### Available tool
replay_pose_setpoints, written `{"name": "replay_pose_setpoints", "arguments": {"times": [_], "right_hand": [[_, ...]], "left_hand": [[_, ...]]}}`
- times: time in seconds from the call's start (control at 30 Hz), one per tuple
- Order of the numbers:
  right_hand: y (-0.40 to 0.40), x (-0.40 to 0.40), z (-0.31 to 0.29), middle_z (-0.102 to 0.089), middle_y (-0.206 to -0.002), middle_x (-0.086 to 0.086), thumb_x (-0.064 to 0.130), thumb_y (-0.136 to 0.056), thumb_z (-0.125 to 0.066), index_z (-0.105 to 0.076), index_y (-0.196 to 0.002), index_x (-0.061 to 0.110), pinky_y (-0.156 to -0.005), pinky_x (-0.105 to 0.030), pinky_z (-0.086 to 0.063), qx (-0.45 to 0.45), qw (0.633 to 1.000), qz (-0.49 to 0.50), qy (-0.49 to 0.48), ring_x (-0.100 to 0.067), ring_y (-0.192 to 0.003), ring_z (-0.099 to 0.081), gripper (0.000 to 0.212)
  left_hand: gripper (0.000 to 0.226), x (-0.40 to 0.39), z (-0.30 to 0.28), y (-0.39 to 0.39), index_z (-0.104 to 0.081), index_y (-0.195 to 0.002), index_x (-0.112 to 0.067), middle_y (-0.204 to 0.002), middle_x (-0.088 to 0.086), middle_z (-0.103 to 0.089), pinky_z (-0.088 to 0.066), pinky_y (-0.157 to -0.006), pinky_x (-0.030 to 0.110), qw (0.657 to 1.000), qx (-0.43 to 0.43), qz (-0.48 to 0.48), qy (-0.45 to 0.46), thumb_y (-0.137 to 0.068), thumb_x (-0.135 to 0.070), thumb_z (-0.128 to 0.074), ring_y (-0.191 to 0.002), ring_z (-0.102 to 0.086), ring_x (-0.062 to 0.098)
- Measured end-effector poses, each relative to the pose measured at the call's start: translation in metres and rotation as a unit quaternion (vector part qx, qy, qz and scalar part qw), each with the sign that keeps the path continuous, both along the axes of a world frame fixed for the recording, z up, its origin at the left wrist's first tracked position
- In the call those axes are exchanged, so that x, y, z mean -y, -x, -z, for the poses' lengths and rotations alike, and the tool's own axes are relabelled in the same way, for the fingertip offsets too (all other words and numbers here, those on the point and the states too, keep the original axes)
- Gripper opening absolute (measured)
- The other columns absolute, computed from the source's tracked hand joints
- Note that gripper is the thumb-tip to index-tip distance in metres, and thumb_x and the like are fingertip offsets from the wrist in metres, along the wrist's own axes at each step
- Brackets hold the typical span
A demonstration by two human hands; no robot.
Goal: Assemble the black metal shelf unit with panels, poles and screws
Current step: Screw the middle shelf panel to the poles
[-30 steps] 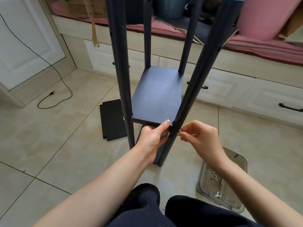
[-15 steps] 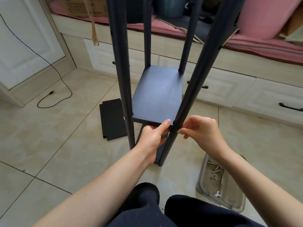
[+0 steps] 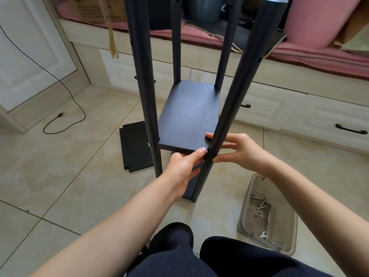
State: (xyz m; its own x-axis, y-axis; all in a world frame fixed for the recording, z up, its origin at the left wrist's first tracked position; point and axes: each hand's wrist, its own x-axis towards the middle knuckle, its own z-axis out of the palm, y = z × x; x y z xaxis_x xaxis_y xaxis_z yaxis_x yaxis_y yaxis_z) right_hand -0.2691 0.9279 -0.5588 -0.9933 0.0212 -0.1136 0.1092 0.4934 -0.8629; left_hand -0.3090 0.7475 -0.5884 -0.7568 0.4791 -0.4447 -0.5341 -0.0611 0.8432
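Note:
The black shelf unit stands on the tile floor in front of me, its four poles rising past the top of the view. A black panel (image 3: 189, 116) sits between them at mid height, above a lower panel (image 3: 189, 188). My left hand (image 3: 183, 166) grips the mid panel's front edge, thumb on top and fingers underneath. My right hand (image 3: 239, 148) holds the near-right pole (image 3: 239, 76) at the panel's corner, thumb in front and one finger reaching past it onto the panel. A screw head shows on the near-left pole (image 3: 143, 76).
A loose black panel (image 3: 133, 146) lies on the floor left of the unit. A clear plastic tray (image 3: 287, 232) at my right holds several screws (image 3: 259, 204) and a small wrench (image 3: 263, 234). White drawers (image 3: 319, 116) run behind. A black cable (image 3: 65, 116) trails at left.
My right hand has stopped pinching at the side of the near-right pole and has spread its fingers round the pole, one reaching over the panel. My left hand has stayed in place.

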Motion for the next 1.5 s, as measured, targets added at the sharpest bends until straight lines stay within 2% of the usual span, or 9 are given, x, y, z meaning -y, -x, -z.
{"name": "replay_pose_setpoints", "arguments": {"times": [0.2,0.33,0.47,0.57,0.73,0.97,1.1,1.27,1.5], "right_hand": [[0.004,-0.006,0.001,-0.073,-0.105,0.02,0.01,-0.071,-0.087,-0.07,-0.11,0.042,-0.09,-0.018,-0.053,0.012,1.0,0.015,-0.004,-0.009,-0.105,-0.067,0.053],[0.006,-0.006,0.002,-0.076,-0.105,0.006,0.008,-0.069,-0.088,-0.074,-0.101,0.044,-0.091,-0.021,-0.052,0.014,0.999,0.019,0.032,-0.01,-0.098,-0.067,0.05],[0.006,-0.006,0.002,-0.074,-0.101,-0.006,0.01,-0.068,-0.088,-0.077,-0.103,0.037,-0.09,-0.04,-0.052,0.03,0.998,0.024,0.046,-0.014,-0.08,-0.052,0.046],[0.006,-0.007,0.002,-0.072,-0.109,-0.005,0.012,-0.068,-0.087,-0.077,-0.104,0.036,-0.091,-0.039,-0.052,0.044,0.997,0.027,0.05,-0.009,-0.081,-0.055,0.044],[0.006,-0.008,0.005,-0.072,-0.108,-0.008,0.005,-0.072,-0.084,-0.077,-0.107,0.031,-0.089,-0.033,-0.052,0.044,0.995,0.023,0.082,-0.012,-0.076,-0.059,0.045],[0.004,-0.018,0.007,-0.069,-0.123,0.0,0.019,-0.082,-0.073,-0.071,-0.118,0.035,-0.104,-0.041,-0.048,0.109,0.979,-0.02,0.172,-0.018,-0.117,-0.064,0.039],[0.01,-0.018,0.014,-0.073,-0.112,-0.015,0.011,-0.09,-0.059,-0.056,-0.126,0.012,-0.098,-0.053,-0.05,0.136,0.926,0.117,0.331,-0.033,-0.105,-0.07,0.037],[0.022,0.003,0.01,-0.075,-0.1,-0.014,0.038,-0.09,-0.069,-0.074,-0.099,0.008,-0.094,-0.048,-0.055,0.144,0.953,0.117,0.24,-0.024,-0.093,-0.074,0.031],[0.02,-0.002,0.013,-0.077,-0.098,-0.006,0.042,-0.093,-0.065,-0.074,-0.101,0.012,-0.096,-0.043,-0.052,0.138,0.962,0.103,0.212,-0.016,-0.095,-0.073,0.032]], "left_hand": [[0.007,0.022,-0.009,-0.001,-0.073,-0.097,-0.019,-0.091,-0.006,-0.078,-0.057,-0.091,0.034,0.964,-0.174,0.038,0.197,-0.094,-0.025,-0.069,-0.094,-0.073,0.01],[0.008,0.038,-0.006,-0.002,-0.071,-0.088,-0.013,-0.074,-0.006,-0.07,-0.057,-0.069,0.037,0.749,-0.583,-0.041,0.313,-0.088,-0.018,-0.076,-0.071,-0.067,0.016],[0.047,0.028,-0.002,0.01,-0.068,-0.121,-0.007,-0.119,0.006,-0.069,-0.045,-0.108,0.046,0.64,-0.69,0.067,0.331,-0.08,-0.022,-0.084,-0.121,-0.059,0.029],[0.07,0.017,0.004,0.012,-0.053,-0.144,-0.015,-0.15,0.0,-0.051,-0.014,-0.125,0.044,0.627,-0.666,0.144,0.377,-0.085,-0.044,-0.076,-0.148,-0.035,0.022],[0.054,0.006,0.01,0.01,-0.067,-0.129,-0.016,-0.137,-0.001,-0.064,-0.027,-0.119,0.049,0.658,-0.665,0.05,0.351,-0.085,-0.046,-0.076,-0.138,-0.05,0.024],[0.043,0.001,0.014,0.008,-0.073,-0.117,-0.017,-0.129,-0.002,-0.068,-0.033,-0.116,0.05,0.667,-0.656,0.017,0.351,-0.083,-0.042,-0.078,-0.132,-0.055,0.024],[0.04,-0.001,0.014,0.006,-0.071,-0.116,-0.018,-0.129,-0.002,-0.068,-0.034,-0.116,0.049,0.662,-0.658,0.011,0.358,-0.083,-0.039,-0.076,-0.132,-0.056,0.023],[0.062,-0.002,0.013,0.006,-0.056,-0.14,-0.018,-0.147,-0.003,-0.054,-0.024,-0.121,0.047,0.661,-0.649,0.02,0.375,-0.086,-0.046,-0.067,-0.14,-0.046,0.017],[0.064,0.002,0.018,0.006,-0.056,-0.143,-0.015,-0.151,0.0,-0.051,-0.019,-0.123,0.048,0.586,-0.674,0.043,0.448,-0.092,-0.053,-0.05,-0.144,-0.042,0.02]]}}
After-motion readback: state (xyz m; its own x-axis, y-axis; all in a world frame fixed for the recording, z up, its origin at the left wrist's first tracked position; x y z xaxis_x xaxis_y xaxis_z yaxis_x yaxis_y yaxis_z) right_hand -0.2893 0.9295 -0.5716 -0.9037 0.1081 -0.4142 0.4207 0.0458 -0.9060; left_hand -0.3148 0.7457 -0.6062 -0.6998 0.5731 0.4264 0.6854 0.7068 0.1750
